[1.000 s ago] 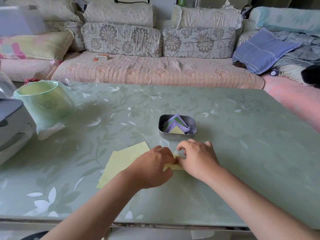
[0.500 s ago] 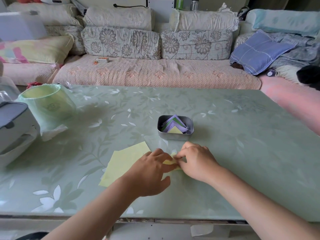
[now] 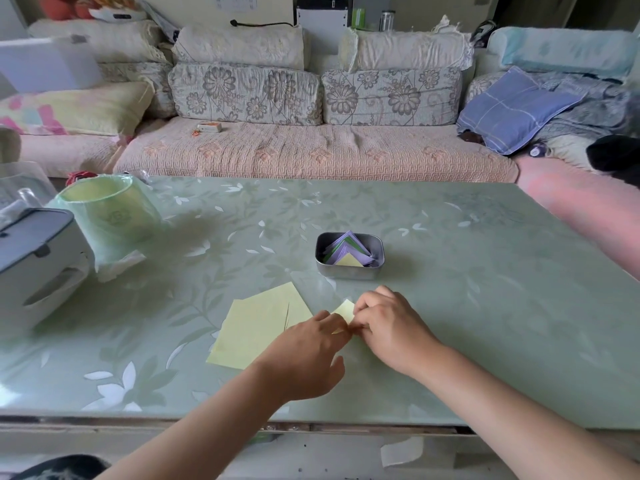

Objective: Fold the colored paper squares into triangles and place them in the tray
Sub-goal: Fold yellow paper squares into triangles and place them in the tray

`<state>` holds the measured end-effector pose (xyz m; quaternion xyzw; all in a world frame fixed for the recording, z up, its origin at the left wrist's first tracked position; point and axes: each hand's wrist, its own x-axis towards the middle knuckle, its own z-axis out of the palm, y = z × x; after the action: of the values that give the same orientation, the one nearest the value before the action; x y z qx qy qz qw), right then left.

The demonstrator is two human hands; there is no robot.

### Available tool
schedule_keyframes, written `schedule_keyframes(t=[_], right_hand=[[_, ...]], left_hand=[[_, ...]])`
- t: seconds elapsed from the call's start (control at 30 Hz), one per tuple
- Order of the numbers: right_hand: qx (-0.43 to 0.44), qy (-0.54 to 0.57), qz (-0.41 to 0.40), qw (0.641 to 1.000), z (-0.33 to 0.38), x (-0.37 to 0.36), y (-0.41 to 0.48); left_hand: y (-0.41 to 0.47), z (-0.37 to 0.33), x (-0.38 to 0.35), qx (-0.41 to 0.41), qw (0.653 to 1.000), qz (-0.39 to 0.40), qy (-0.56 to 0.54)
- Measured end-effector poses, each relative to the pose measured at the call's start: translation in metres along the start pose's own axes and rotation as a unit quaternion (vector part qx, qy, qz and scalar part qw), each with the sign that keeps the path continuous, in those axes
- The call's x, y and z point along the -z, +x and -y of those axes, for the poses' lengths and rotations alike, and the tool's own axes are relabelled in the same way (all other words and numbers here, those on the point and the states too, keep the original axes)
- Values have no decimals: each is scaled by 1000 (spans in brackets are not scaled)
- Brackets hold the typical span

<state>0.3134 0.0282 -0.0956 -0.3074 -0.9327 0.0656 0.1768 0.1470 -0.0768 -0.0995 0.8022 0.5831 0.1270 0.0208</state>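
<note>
The yellow paper (image 3: 346, 310) is a small, pale, partly folded piece with one corner poking up, in the lower centre of the frame over the worktop (image 3: 485, 306). My left grip (image 3: 304, 355) and right grip (image 3: 388, 327) meet on it, both pinching its edges. Flat yellow sheets (image 3: 256, 327) lie just to its left. Above it, the metal tray (image 3: 348, 273) holds folded purple, green and yellow triangles (image 3: 346, 252). The emblem on the green bin (image 3: 110, 216) at the left is too faint to read
</note>
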Motion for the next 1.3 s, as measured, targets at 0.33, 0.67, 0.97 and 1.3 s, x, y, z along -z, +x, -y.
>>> schedule_keyframes(t=[0.33,0.67,0.97,1.3], right_hand=[[11,-63,30,998,4,10,-21],[-8,-97,35,995,8,6,-27],[-19,-65,24,997,10,7,-27],[-30,-30,61,997,10,12,-27]], left_hand=[[-4,-3,-3,0,999,-36,-3],[-9,-3,12,125,989,8,74],[-20,11,8,172,984,27,47],[-11,1,2,106,983,-118,92]])
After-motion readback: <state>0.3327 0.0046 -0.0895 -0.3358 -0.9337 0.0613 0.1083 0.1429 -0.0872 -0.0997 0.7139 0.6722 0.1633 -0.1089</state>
